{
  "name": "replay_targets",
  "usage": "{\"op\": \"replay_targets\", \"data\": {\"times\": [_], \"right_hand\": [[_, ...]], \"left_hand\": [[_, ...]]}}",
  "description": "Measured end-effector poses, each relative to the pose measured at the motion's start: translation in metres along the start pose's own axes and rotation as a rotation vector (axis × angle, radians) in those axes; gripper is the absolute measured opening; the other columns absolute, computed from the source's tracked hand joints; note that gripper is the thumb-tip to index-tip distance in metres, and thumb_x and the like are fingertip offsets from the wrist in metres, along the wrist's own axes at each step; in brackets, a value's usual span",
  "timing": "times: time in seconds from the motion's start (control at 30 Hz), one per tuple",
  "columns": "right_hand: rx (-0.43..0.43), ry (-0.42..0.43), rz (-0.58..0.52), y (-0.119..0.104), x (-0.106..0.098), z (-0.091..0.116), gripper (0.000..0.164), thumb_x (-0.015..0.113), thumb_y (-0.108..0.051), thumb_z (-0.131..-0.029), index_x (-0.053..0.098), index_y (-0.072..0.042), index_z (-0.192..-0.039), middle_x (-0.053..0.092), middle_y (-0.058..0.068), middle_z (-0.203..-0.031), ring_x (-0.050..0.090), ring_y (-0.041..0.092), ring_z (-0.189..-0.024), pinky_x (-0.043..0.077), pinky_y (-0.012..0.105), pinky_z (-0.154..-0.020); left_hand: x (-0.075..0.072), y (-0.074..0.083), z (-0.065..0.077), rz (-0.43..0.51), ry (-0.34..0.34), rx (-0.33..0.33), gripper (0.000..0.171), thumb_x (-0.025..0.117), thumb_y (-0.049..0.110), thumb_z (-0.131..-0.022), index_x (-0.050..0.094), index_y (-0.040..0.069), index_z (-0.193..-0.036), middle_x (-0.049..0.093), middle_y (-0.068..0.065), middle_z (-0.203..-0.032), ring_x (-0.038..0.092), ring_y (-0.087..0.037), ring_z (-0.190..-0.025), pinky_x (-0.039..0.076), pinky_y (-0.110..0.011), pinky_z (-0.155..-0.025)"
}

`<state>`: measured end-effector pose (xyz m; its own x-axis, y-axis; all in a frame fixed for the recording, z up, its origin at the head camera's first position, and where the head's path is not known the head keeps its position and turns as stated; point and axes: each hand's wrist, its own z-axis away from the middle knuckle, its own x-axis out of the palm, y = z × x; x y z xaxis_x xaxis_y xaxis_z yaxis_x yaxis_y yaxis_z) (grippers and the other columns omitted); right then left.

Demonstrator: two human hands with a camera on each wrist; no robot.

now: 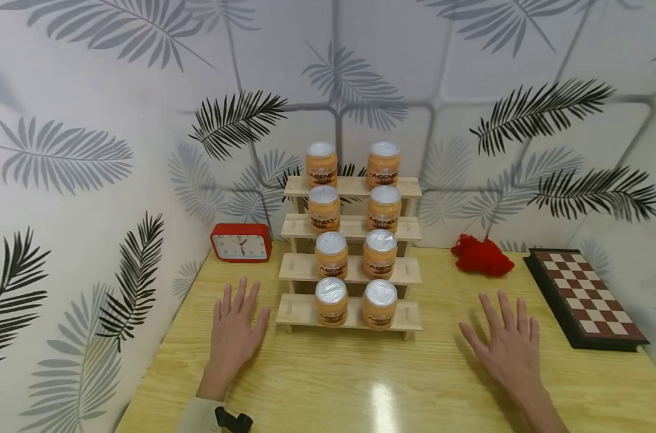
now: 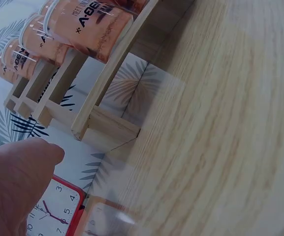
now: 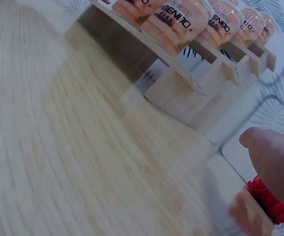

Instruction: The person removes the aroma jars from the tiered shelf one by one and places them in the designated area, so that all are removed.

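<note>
My left hand [image 1: 235, 334] lies flat with spread fingers on the left of the table, holding nothing. On the other side, my right hand [image 1: 509, 349] is likewise spread over the table and holds nothing. Between them stands a stepped wooden rack [image 1: 295, 307] with two orange cans on each tier, such as the front left can [image 1: 331, 304] and front right can [image 1: 380, 307]. The left wrist view catches my left thumb [image 2: 28, 162] near the rack's side. In the right wrist view, the right thumb [image 3: 272, 152] appears beside the rack.
A red alarm clock [image 1: 241, 243] stands behind my left hand. Red yarn or netting [image 1: 482, 257] lies in a heap behind my right hand. A checkered board box [image 1: 585, 294] sits at the right edge. Leaf-patterned walls [image 1: 333, 72] enclose the wooden table [image 1: 317, 385] behind and at the left.
</note>
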<state>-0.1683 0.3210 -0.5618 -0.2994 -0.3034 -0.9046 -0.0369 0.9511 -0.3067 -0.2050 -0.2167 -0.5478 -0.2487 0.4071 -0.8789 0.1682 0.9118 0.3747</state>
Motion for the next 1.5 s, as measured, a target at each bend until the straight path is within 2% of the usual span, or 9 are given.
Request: {"op": "replay_targets", "data": {"times": [0.23, 0.4, 0.53, 0.7, 0.87, 1.03, 1.27, 1.37, 1.5], "right_hand": [[-0.044, 0.004, -0.112, -0.022, -0.005, -0.002, 0.084, 0.057, -0.061, -0.101, 0.025, -0.022, -0.168, 0.017, 0.022, -0.172, -0.003, 0.048, -0.159, 0.001, 0.076, -0.118], [-0.128, 0.063, -0.199, -0.05, -0.005, -0.003, 0.084, 0.068, -0.053, -0.097, 0.033, -0.019, -0.165, 0.026, 0.021, -0.169, 0.011, 0.049, -0.157, 0.012, 0.076, -0.117], [-0.196, 0.116, -0.264, -0.074, 0.001, -0.005, 0.086, 0.076, -0.046, -0.092, 0.038, -0.014, -0.163, 0.034, 0.02, -0.166, 0.023, 0.048, -0.154, 0.022, 0.075, -0.115], [-0.295, 0.182, -0.34, -0.102, 0.014, -0.008, 0.089, 0.086, -0.035, -0.085, 0.045, -0.003, -0.157, 0.045, 0.022, -0.159, 0.041, 0.047, -0.146, 0.036, 0.071, -0.111], [-0.322, 0.154, -0.496, -0.128, 0.018, -0.007, 0.096, 0.093, -0.029, -0.08, 0.043, -0.002, -0.157, 0.053, 0.02, -0.153, 0.051, 0.042, -0.138, 0.045, 0.063, -0.108], [-0.309, 0.098, -0.671, -0.145, 0.02, -0.013, 0.094, 0.095, -0.028, -0.079, 0.046, -0.007, -0.156, 0.057, 0.014, -0.151, 0.056, 0.035, -0.136, 0.048, 0.057, -0.108], [-0.258, -0.001, -0.843, -0.154, 0.03, -0.025, 0.086, 0.095, -0.026, -0.079, 0.053, -0.015, -0.153, 0.064, 0.005, -0.143, 0.061, 0.024, -0.13, 0.049, 0.034, -0.108], [-0.24, -0.015, -0.905, -0.155, 0.034, -0.028, 0.084, 0.095, -0.02, -0.079, 0.054, -0.013, -0.152, 0.064, 0.008, -0.143, 0.06, 0.026, -0.131, 0.045, 0.022, -0.108], [-0.232, -0.011, -0.946, -0.156, 0.04, -0.029, 0.083, 0.094, -0.017, -0.08, 0.053, -0.009, -0.152, 0.063, 0.011, -0.144, 0.058, 0.03, -0.133, 0.043, 0.018, -0.108]], "left_hand": [[0.006, 0.004, 0.005, 0.124, 0.047, 0.02, 0.063, 0.047, 0.045, -0.111, 0.037, 0.013, -0.164, 0.024, -0.018, -0.171, 0.012, -0.049, -0.157, 0.011, -0.071, -0.121], [0.02, 0.013, 0.007, 0.354, 0.054, -0.006, 0.065, 0.05, 0.041, -0.11, 0.033, 0.012, -0.165, 0.017, -0.02, -0.173, 0.007, -0.052, -0.157, 0.01, -0.074, -0.119], [0.028, 0.022, 0.005, 0.564, -0.034, -0.051, 0.075, 0.056, 0.046, -0.107, 0.023, 0.016, -0.169, 0.009, -0.015, -0.175, -0.002, -0.046, -0.159, 0.007, -0.073, -0.121], [0.033, 0.029, 0.001, 0.722, -0.128, -0.098, 0.089, 0.066, 0.049, -0.102, 0.015, 0.023, -0.17, 0.009, -0.006, -0.176, 0.002, -0.034, -0.161, 0.01, -0.064, -0.125], [0.039, 0.033, -0.005, 0.834, -0.131, -0.104, 0.091, 0.072, 0.042, -0.1, 0.016, 0.024, -0.17, 0.016, 0.001, -0.174, 0.013, -0.024, -0.16, 0.017, -0.05, -0.127], [0.043, 0.032, -0.008, 0.98, -0.116, -0.096, 0.089, 0.074, 0.026, -0.1, 0.018, 0.015, -0.169, 0.02, -0.001, -0.173, 0.016, -0.019, -0.159, 0.019, -0.037, -0.126], [0.044, 0.028, -0.005, 1.044, -0.148, -0.07, 0.09, 0.076, 0.017, -0.098, 0.02, 0.007, -0.167, 0.022, -0.009, -0.172, 0.019, -0.023, -0.159, 0.02, -0.029, -0.123], [0.043, 0.026, -0.004, 1.037, -0.156, -0.059, 0.09, 0.076, 0.016, -0.098, 0.019, 0.003, -0.167, 0.023, -0.012, -0.172, 0.021, -0.025, -0.158, 0.021, -0.035, -0.123], [0.043, 0.024, -0.003, 1.034, -0.147, -0.056, 0.09, 0.075, 0.015, -0.099, 0.018, 0.002, -0.167, 0.024, -0.012, -0.171, 0.022, -0.026, -0.158, 0.021, -0.043, -0.123]]}}
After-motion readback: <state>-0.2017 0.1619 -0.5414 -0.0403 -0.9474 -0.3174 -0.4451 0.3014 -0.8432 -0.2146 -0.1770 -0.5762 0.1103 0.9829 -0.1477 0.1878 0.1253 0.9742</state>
